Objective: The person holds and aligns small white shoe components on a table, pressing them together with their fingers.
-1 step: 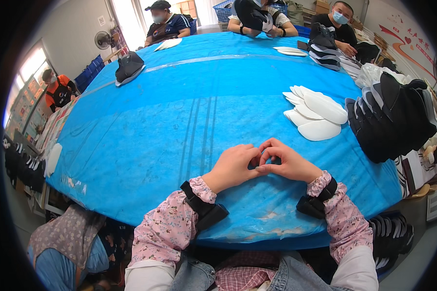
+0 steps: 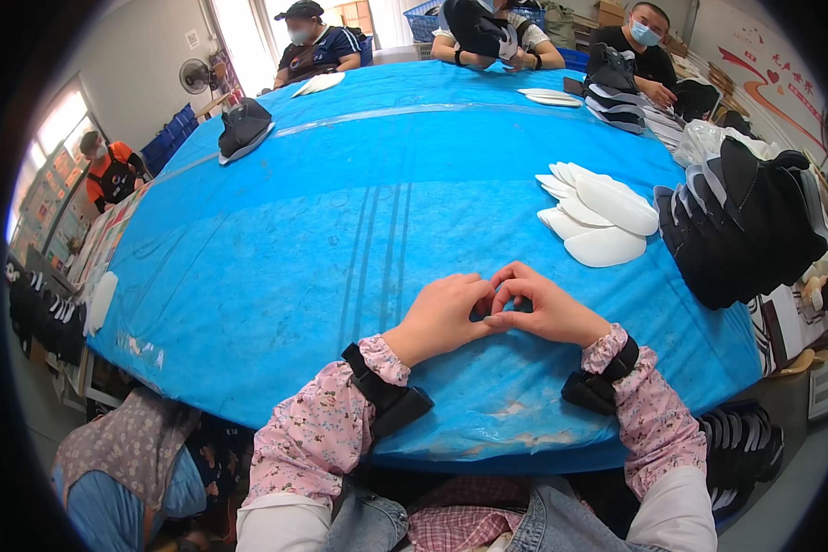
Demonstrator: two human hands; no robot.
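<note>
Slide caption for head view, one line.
Left hand and right hand meet above a blue tablecloth, white insoles lying beyond.

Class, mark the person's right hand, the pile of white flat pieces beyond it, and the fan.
Right hand [image 2: 554, 311], head view: middle of the hand.
White flat pieces [image 2: 618, 204], head view: a long middle piece.
Fan [image 2: 194, 76], head view: its round front.

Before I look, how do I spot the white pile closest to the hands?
On the big blue-covered table, find the person's right hand. Just beyond it, toward the right, lies a fanned pile of white insole-shaped pieces. It's flat and pale, unlike the tall black stack of shoe uppers on its right.
</note>
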